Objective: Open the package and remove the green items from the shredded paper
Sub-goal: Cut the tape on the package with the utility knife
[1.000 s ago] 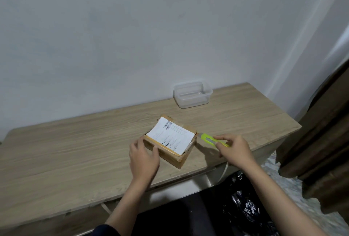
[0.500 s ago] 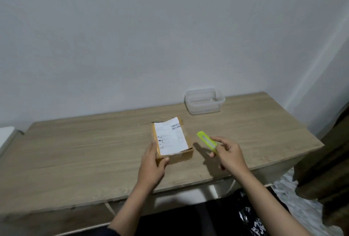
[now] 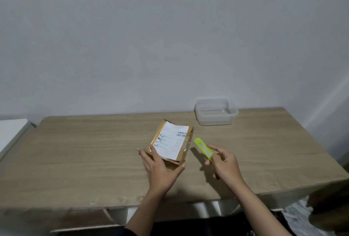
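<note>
A small brown cardboard package (image 3: 186, 147) with a white shipping label lies sealed in the middle of the wooden table (image 3: 85, 152). My left hand (image 3: 160, 169) grips its near end, thumb on the right side, fingers on the label edge. My right hand (image 3: 224, 164) holds a lime-green utility cutter (image 3: 203, 148) just right of the package, its tip pointing toward the package's far right corner. No blade is visible. The package contents are hidden.
A clear plastic container (image 3: 216, 111), with nothing inside, stands at the back of the table near the wall. A white surface (image 3: 10, 134) adjoins the table's left end. A black bag (image 3: 264, 224) lies below the front edge.
My left hand has turned the package so its long side points away from me and shifted its grip to the near end. The right hand kept the cutter beside it. My view swung left.
</note>
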